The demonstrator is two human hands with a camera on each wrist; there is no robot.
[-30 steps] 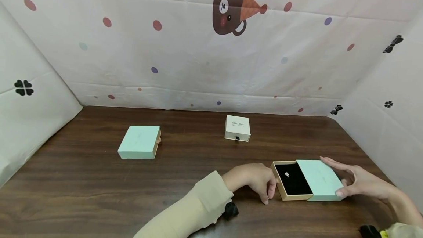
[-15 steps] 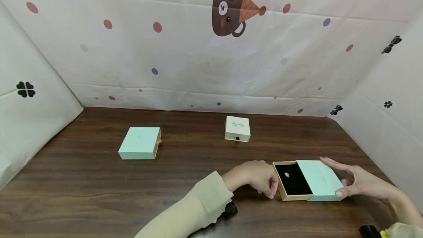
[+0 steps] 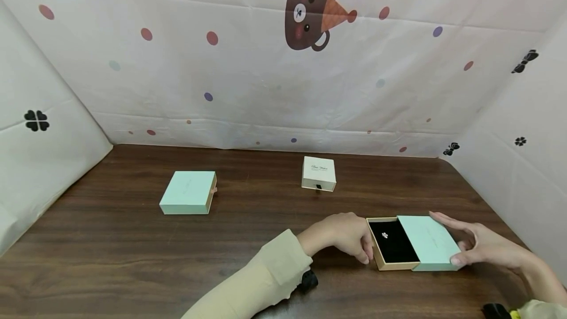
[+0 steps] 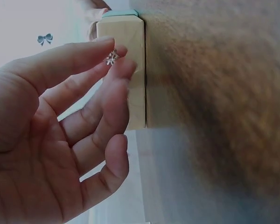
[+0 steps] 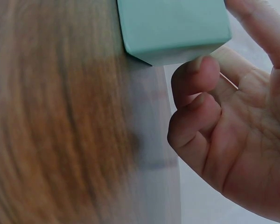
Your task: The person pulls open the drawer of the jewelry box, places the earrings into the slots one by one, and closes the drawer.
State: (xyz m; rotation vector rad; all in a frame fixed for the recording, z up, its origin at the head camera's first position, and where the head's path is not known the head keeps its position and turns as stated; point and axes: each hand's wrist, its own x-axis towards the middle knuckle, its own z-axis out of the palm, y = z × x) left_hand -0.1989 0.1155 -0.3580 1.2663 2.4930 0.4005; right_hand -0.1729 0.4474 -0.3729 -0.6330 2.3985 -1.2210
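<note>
A mint drawer box (image 3: 429,242) lies at the right, its cream drawer (image 3: 395,266) pulled out to the left. On the drawer's black foam (image 3: 396,250) sits a small flower-shaped stud earring (image 3: 385,235). My right hand (image 3: 491,247) grips the mint sleeve across its right end, thumb at the near corner and a finger at the far one. My left hand (image 3: 350,235) is at the drawer's left end, fingers bent down. In the left wrist view, a sparkling stud earring (image 4: 112,58) is pinched between its thumb and fingertips, in front of the drawer's end wall.
Another mint box (image 3: 188,191), shut, lies at the left with a ribbon tab on its right side. A small white box (image 3: 319,171) with a black tab stands at the back middle. White printed cloth (image 3: 266,63) walls the brown wooden table (image 3: 110,260).
My left hand has shifted slightly right, closer against the drawer's end, and its fingers have drawn up a little. My right hand and the box have stayed in place.
</note>
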